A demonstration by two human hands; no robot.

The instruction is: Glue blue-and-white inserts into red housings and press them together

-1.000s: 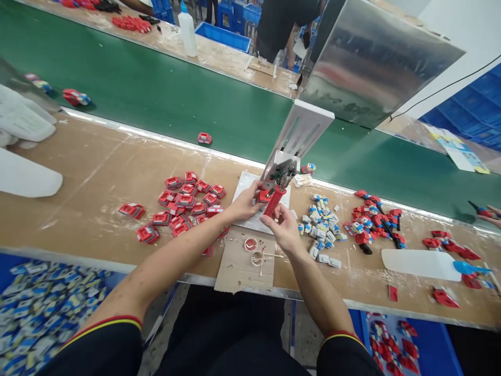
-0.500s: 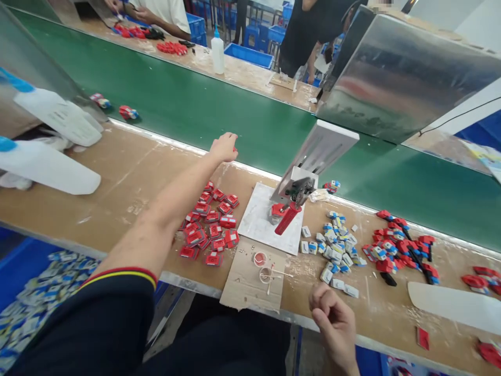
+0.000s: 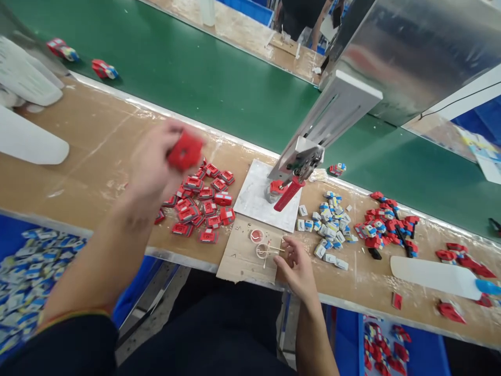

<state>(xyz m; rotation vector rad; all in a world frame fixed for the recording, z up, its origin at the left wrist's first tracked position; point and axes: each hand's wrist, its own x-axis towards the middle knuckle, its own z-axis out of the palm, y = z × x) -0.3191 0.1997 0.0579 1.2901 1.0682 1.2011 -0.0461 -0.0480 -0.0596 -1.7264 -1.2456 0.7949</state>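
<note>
My left hand [image 3: 156, 156], blurred by motion, grips a red plastic part [image 3: 185, 150] above the bench, left of a pile of red pieces [image 3: 209, 208]. My right hand [image 3: 297, 266] is beside two small round cups [image 3: 257, 236] on a cardboard sheet [image 3: 238, 261]. Its thumb and fingers are apart around the ends of thin cotton sticks [image 3: 276, 248]; no grip on them shows. Behind the cardboard, a clamp press with a red handle [image 3: 289, 194] stands over a white board [image 3: 250, 193], a red and grey piece [image 3: 276, 187] beneath it.
White and blue pieces [image 3: 331, 224] lie right of the board, with red and black parts [image 3: 387, 224] farther right. A white bottle [image 3: 434, 274] lies near the right edge. Beyond runs a green conveyor [image 3: 219, 89] carrying a few toys. Blue bins [image 3: 348, 339] sit below. A person stands across the conveyor.
My left hand has come back from the conveyor edge toward me, now showing a red part. My right hand has moved left to the cups and its fingers have opened. The view has shifted.
</note>
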